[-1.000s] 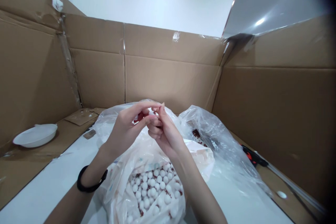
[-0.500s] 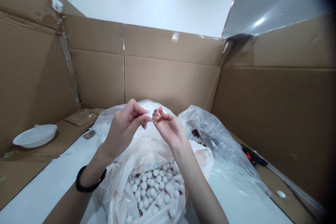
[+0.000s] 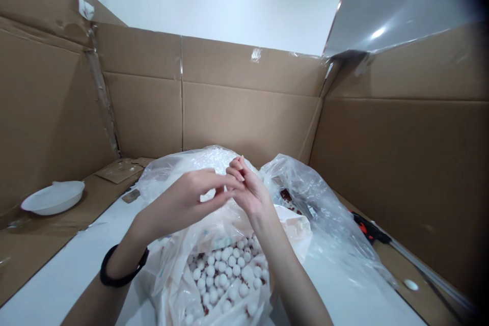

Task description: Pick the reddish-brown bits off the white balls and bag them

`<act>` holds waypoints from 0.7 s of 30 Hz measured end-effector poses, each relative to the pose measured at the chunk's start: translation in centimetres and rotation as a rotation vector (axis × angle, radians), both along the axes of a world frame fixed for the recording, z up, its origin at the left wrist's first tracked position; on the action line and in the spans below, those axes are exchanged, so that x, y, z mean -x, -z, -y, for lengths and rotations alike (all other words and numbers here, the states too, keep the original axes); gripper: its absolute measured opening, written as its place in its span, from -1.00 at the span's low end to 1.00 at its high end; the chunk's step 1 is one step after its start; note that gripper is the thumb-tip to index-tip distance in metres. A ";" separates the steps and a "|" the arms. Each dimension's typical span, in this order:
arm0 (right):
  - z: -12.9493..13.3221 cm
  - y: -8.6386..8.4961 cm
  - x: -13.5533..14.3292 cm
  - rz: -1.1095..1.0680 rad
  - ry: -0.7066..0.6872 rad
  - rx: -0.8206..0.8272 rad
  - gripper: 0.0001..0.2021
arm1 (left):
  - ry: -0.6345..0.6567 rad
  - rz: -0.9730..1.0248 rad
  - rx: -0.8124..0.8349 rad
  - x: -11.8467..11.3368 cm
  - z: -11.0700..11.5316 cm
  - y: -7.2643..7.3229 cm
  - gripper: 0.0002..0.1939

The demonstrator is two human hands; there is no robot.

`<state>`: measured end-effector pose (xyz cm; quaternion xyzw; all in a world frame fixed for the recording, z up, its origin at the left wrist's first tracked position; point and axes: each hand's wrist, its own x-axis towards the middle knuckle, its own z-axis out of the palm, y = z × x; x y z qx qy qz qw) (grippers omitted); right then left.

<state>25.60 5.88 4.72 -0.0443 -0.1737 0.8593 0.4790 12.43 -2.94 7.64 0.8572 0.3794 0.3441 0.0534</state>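
Observation:
My left hand [image 3: 194, 196], with a black band [image 3: 122, 270] on its wrist, reaches across to my right hand. Its index finger and thumb stretch out with a gap between them, the tips touching the right palm. My right hand [image 3: 246, 186] is turned palm up, fingers curled inward; the reddish-brown bits seen in it earlier are hidden now. Below both hands lies an open plastic bag [image 3: 168, 270], full of small white balls [image 3: 221, 267] with reddish-brown bits among them.
A white bowl [image 3: 53, 198] stands at left on cardboard. To the right are a clear plastic bag [image 3: 324, 219] with dark reddish bits [image 3: 286, 196], a black-and-red handled tool [image 3: 370, 229] and a small white piece [image 3: 411, 284]. Cardboard walls [image 3: 244, 107] surround the white table.
My left hand has gone from a pinch beside the right fingertips to stretched fingers at the right palm. My right fingers have curled in, and the reddish-brown bits have gone from sight.

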 end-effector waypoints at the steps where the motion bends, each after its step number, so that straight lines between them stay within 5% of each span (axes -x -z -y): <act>1: 0.0 0.1 0.0 0.007 0.006 -0.015 -0.67 | -0.029 0.077 -0.055 0.0 -0.2 0.1 -0.75; 6: 0.0 0.1 -0.1 0.004 0.000 -0.044 -0.74 | -0.140 0.472 -0.191 0.6 -2.1 1.0 -0.75; 10: 0.1 -0.1 -0.2 0.037 -0.040 -0.066 -0.79 | -0.093 0.861 -0.214 0.7 -3.2 1.0 -0.78; 21: 1.1 -0.5 -0.2 0.093 -0.062 -0.335 -0.73 | 0.088 1.273 0.278 1.0 -3.1 0.3 -0.90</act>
